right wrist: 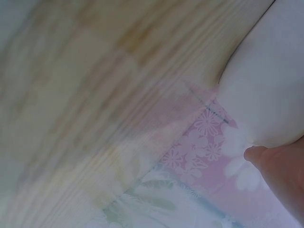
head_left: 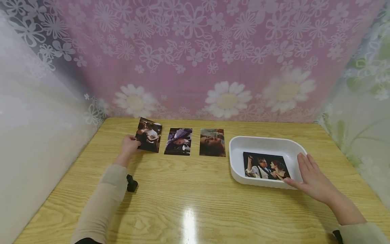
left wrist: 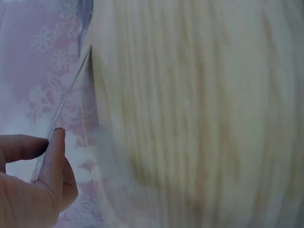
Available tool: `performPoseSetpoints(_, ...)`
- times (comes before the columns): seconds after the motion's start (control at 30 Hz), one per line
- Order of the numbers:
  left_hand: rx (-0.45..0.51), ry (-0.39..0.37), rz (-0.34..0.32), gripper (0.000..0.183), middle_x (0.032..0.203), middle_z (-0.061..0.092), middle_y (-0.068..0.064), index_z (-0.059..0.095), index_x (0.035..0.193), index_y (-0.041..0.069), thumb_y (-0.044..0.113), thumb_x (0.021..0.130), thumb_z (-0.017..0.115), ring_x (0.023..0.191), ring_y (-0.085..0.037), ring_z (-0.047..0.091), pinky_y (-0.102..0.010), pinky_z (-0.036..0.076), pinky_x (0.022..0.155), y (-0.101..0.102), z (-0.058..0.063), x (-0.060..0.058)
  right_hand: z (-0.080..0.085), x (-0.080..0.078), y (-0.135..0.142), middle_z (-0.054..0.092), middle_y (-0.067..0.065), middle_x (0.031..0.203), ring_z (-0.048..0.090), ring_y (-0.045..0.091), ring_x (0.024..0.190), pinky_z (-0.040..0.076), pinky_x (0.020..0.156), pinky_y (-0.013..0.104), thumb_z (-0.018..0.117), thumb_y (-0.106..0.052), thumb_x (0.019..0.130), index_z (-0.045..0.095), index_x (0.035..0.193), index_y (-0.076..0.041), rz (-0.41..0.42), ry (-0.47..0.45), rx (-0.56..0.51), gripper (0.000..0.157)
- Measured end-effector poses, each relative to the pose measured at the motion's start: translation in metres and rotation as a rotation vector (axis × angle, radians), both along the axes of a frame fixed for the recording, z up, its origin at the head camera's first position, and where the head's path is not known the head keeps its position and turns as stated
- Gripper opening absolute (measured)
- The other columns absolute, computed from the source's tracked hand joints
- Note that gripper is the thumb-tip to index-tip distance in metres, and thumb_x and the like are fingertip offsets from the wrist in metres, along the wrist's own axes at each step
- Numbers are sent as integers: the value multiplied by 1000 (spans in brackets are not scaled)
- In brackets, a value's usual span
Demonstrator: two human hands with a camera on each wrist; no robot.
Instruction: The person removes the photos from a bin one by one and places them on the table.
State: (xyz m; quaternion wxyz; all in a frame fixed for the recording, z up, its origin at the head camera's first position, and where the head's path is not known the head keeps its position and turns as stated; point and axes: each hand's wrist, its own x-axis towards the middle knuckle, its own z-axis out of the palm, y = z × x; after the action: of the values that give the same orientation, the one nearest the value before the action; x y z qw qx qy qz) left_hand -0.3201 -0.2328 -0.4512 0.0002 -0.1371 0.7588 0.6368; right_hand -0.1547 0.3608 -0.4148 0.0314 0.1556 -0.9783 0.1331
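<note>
Glossy photo print of a dancing couple (head_left: 148, 139), pinched at its left edge by the left hand (head_left: 129, 146), tilts off the wooden table (head_left: 195, 203); carry it flat to the white plastic tray (head_left: 237, 162), steadied by the flat-fingered right hand (head_left: 312, 178).

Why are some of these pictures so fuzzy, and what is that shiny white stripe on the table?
Head view: sharp; the stripe is lamp glare on the table, and the walls bend at the edges. Left wrist view: the wood grain is smeared, only the left hand is clear. Right wrist view: everything is blurred, including the tray.
</note>
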Motion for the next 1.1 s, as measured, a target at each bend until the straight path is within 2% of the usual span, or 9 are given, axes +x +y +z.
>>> performPoseSetpoints(0.07, -110, -5, -11, 38, 106, 38, -24, 35, 111, -11, -9, 78, 53, 94, -35, 48, -41, 49, 67, 3, 10, 8, 0, 0, 0, 0, 37, 136, -23, 31, 126, -17, 99, 34, 55, -41, 85, -3, 133, 16, 0, 2, 6, 94)
performPoseSetpoints(0.1, -211, -48, -12, 36, 107, 37, -24, 34, 111, -12, -7, 80, 52, 97, -36, 46, -42, 47, 70, 8, 22, 16, 0, 0, 0, 0, 37, 136, -23, 31, 126, -17, 99, 34, 55, -41, 85, -2, 133, 16, -1, 2, 8, 94)
performPoseSetpoints(0.17, -362, -48, -38, 27, 96, 40, -21, 38, 100, -10, -4, 80, 55, 86, -32, 46, -40, 45, 66, 9, 30, 22, 0, 0, 0, -1, 37, 136, -23, 31, 126, -17, 99, 34, 55, -41, 85, -3, 133, 16, -2, 0, 10, 94)
performPoseSetpoints(0.3, -661, -71, -97, 23, 71, 41, -10, 40, 76, 0, 7, 80, 62, 64, -24, 40, -34, 37, 56, 8, 37, 27, 1, 0, 0, 0, 37, 136, -23, 31, 126, -17, 99, 34, 55, -41, 85, -2, 133, 16, -3, 4, 11, 94)
performPoseSetpoints(0.43, -826, -138, -138, 25, 60, 43, -4, 45, 67, 4, 15, 80, 64, 53, -18, 37, -32, 35, 51, 7, 39, 26, 1, 0, -1, 0, 38, 136, -23, 31, 126, -16, 99, 35, 55, -41, 84, -2, 133, 16, -3, 4, 10, 95)
performPoseSetpoints(0.6, -876, -176, -182, 21, 74, 56, -14, 56, 79, -2, 17, 78, 66, 60, -22, 45, -35, 39, 53, 6, 39, 24, 1, 0, -1, -1, 37, 136, -23, 31, 126, -17, 99, 35, 54, -41, 85, -3, 133, 16, -5, -7, 10, 94)
performPoseSetpoints(0.83, -890, -203, -227, 29, 88, 59, -21, 58, 92, -6, 17, 78, 65, 64, -25, 51, -38, 43, 55, 6, 35, 21, 1, 1, -2, 0, 38, 136, -23, 31, 126, -16, 100, 35, 54, -40, 85, -2, 133, 16, -6, -2, -4, 93)
performPoseSetpoints(0.93, -903, -214, -232, 28, 84, 58, -19, 58, 93, -5, 18, 79, 65, 61, -23, 49, -37, 41, 53, 5, 32, 19, 1, 1, -1, -2, 37, 136, -23, 30, 126, -16, 99, 36, 54, -41, 85, -3, 133, 16, -9, -9, -6, 94)
performPoseSetpoints(1.1, -945, -225, -255, 19, 68, 51, -9, 57, 81, 0, 18, 80, 63, 54, -18, 42, -33, 35, 48, 5, 32, 18, 1, 1, -1, -2, 37, 136, -23, 31, 126, -16, 100, 37, 55, -41, 85, -3, 133, 16, -9, -9, -13, 94)
